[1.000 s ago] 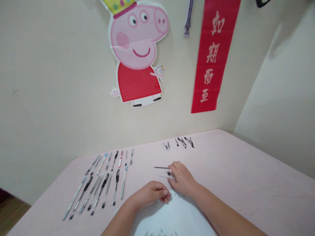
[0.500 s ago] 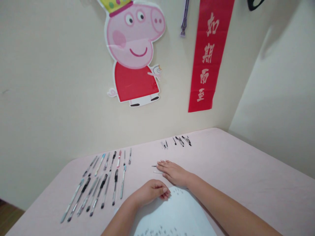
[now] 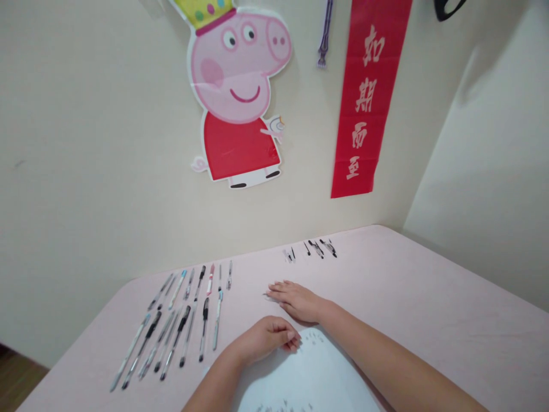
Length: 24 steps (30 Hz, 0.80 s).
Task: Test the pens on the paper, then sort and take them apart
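My right hand (image 3: 295,300) lies flat on the pink tabletop with its fingers stretched out to the left. A thin pen part (image 3: 265,294) pokes out past its fingertips, and the rest of it is hidden under the hand. My left hand (image 3: 274,337) rests at the top left edge of a white sheet of paper (image 3: 317,372) with dark marks on it. Its fingers are loosely curled in, with the thumb over them, and no object shows in them. Two rows of pens (image 3: 175,343) lie to the left of my left hand, some with black caps or grips.
Farther back, near the wall, lie several small pen parts (image 3: 316,248), black and clear. The pink table (image 3: 429,297) meets a wall with a pig cutout (image 3: 240,149) and a red banner (image 3: 364,114). A purple strap (image 3: 325,34) hangs between them.
My right hand has slid slightly left over the thin pen parts, covering more of them. My left hand keeps its curled pose on the paper. The whole view has shifted a little.
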Each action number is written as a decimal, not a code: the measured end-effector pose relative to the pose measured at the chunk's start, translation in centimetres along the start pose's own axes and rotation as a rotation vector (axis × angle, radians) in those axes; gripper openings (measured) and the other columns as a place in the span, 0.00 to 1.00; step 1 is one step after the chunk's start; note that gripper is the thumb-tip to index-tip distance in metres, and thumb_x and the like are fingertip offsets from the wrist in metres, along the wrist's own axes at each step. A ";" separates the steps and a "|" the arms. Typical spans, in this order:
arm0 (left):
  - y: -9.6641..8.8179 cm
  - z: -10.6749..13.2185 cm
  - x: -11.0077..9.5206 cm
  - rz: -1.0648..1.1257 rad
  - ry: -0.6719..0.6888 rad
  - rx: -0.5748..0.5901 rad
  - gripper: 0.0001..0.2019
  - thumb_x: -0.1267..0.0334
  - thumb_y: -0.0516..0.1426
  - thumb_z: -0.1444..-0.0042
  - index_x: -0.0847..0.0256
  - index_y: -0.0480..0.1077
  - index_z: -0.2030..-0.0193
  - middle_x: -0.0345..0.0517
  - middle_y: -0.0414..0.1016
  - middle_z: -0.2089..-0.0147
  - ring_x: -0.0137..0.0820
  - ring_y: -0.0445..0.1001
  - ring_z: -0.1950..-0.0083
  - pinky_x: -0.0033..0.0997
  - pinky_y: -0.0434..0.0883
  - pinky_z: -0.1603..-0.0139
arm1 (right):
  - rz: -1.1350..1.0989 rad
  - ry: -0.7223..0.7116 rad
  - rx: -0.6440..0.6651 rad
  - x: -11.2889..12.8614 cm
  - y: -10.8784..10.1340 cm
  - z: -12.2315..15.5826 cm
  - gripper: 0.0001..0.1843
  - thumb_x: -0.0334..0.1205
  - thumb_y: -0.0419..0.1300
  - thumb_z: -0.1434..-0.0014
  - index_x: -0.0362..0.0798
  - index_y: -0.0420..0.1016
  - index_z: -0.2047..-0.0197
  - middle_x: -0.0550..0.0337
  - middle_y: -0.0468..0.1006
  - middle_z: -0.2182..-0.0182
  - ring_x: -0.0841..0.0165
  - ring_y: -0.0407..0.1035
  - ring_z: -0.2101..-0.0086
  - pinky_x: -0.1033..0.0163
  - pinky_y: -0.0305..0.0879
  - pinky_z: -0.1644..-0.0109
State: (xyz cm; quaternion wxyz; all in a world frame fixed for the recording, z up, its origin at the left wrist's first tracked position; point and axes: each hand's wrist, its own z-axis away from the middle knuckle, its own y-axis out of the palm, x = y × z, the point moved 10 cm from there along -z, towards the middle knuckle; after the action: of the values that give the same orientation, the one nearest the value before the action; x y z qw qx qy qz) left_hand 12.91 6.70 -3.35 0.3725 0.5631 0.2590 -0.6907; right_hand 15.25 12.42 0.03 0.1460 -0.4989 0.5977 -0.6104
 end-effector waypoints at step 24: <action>-0.4 -0.3 0.5 -0.018 0.000 -0.007 0.21 0.49 0.62 0.54 0.69 0.76 0.65 0.54 0.77 0.69 0.28 0.72 0.69 0.31 0.67 0.62 | 0.144 0.438 -0.353 -11.0 -2.1 9.2 0.32 0.19 0.45 0.50 0.43 0.67 0.43 0.50 0.63 0.40 0.65 0.57 0.41 0.54 0.50 0.36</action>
State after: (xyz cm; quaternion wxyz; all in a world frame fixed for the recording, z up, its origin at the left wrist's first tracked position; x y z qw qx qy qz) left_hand 12.66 7.05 -3.92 0.3680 0.5596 0.2666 -0.6931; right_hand 28.41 16.03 -4.83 -0.0329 -0.3292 0.7457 -0.5783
